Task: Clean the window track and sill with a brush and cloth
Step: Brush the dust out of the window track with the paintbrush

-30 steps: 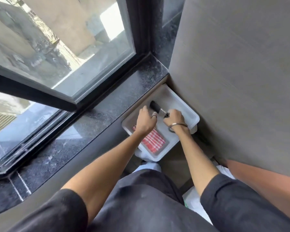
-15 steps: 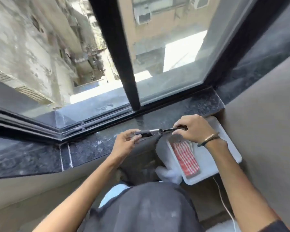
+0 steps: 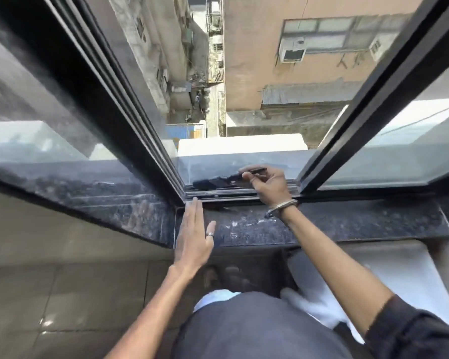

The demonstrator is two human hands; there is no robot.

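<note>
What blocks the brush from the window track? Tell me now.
Nothing visible does. The right hand holds the brush with its bristle end already at the window track, in the open gap between the panes. The left hand lies flat on the sill, beside that path.

The dark speckled stone sill point(image 3: 322, 226) carried the flat left hand point(image 3: 192, 237); the brush point(image 3: 213, 183) lay in the window track point(image 3: 244, 194).

No lettering, label, brand, number or sign can be read anywhere in view; the buildings outside the window and the things near the hands carry nothing legible.
</note>
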